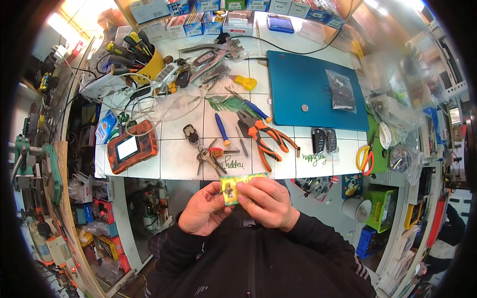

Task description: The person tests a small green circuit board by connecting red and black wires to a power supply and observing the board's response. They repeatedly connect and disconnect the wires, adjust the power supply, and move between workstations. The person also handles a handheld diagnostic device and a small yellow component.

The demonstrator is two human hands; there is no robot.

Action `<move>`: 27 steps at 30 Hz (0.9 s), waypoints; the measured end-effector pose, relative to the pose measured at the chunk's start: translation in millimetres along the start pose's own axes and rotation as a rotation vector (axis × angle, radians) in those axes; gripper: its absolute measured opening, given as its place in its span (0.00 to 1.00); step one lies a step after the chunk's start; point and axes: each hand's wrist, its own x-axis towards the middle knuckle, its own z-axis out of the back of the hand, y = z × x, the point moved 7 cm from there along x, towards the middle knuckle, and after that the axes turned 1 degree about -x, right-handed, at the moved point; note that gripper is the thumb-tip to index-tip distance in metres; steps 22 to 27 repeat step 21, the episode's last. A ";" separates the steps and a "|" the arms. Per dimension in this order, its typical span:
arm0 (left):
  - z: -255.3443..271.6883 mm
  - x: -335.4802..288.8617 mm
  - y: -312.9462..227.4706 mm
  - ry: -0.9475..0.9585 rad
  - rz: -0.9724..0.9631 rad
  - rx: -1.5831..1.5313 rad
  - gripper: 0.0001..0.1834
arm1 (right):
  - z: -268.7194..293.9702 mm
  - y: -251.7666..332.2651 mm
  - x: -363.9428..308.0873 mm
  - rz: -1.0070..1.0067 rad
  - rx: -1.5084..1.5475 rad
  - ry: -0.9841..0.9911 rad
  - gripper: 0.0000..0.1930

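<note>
Just in front of the table's near edge, my left hand (201, 211) and my right hand (271, 202) are both closed on a small, flat yellow-and-green printed packet (230, 191). The left fingers and thumb pinch its left end. My right fingers lie over its right part and hide much of it. Beyond the packet lies a bunch of keys (207, 155) with an opened key fob (190, 133). Right of the keys are a blue-handled screwdriver (221, 129) and pliers with orange-and-black grips (266, 140).
At the left lies an orange handheld device (132, 148) with a lit screen. A teal laptop (298, 94) carries a coin and a bagged item. Black car keys (324, 141) and scissors (365, 160) lie at the right. A yellow tool cup (151, 67) stands behind tangled cables.
</note>
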 end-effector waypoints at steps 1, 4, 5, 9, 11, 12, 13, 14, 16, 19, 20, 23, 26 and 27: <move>-1.8 0.2 0.3 0.016 -0.015 0.019 0.13 | 3.7 -6.5 -0.6 -0.052 -0.010 -0.006 0.12; -4.7 -1.1 5.2 0.026 -0.040 0.051 0.11 | 26.8 -46.4 -2.9 -0.229 -0.153 -0.194 0.13; -4.0 -2.2 7.1 0.012 -0.034 0.058 0.10 | 40.5 -68.3 -5.0 -0.336 -0.277 -0.205 0.13; -3.8 -6.7 8.2 -0.008 -0.061 0.085 0.11 | 86.1 -165.0 -24.6 -0.882 0.058 -0.484 0.13; -5.5 -7.8 6.5 -0.023 -0.084 0.097 0.11 | 97.9 -184.2 -20.0 -0.927 0.096 -0.429 0.14; -6.9 -9.1 5.7 -0.039 -0.096 0.100 0.11 | 100.3 -190.1 -22.5 -1.018 0.097 -0.444 0.14; -7.9 -10.9 5.5 -0.065 -0.102 0.100 0.11 | 107.1 -177.0 -10.4 -0.848 -0.162 -0.387 0.14; -11.5 -12.0 3.6 -0.064 -0.123 0.120 0.11 | 112.1 -160.4 -3.0 -0.744 -0.431 -0.343 0.15; -16.7 -13.3 -0.6 -0.098 -0.166 0.148 0.12 | 100.6 -129.7 4.2 -0.628 -0.453 -0.284 0.14; -21.2 -8.2 0.0 -0.073 -0.216 0.189 0.12 | 24.8 -78.9 -9.4 -0.770 0.507 0.046 0.13; -23.2 -5.8 2.1 -0.048 -0.188 0.142 0.13 | 4.3 -60.9 -11.4 -0.804 0.706 0.181 0.14; -29.1 -4.8 1.7 -0.030 -0.177 0.160 0.15 | -4.5 -49.3 -4.5 -0.731 0.732 0.294 0.16; -29.1 -4.8 1.7 -0.030 -0.177 0.160 0.15 | -4.5 -49.3 -4.5 -0.731 0.732 0.294 0.16; -29.1 -4.8 1.7 -0.030 -0.177 0.160 0.15 | -4.5 -49.3 -4.5 -0.731 0.732 0.294 0.16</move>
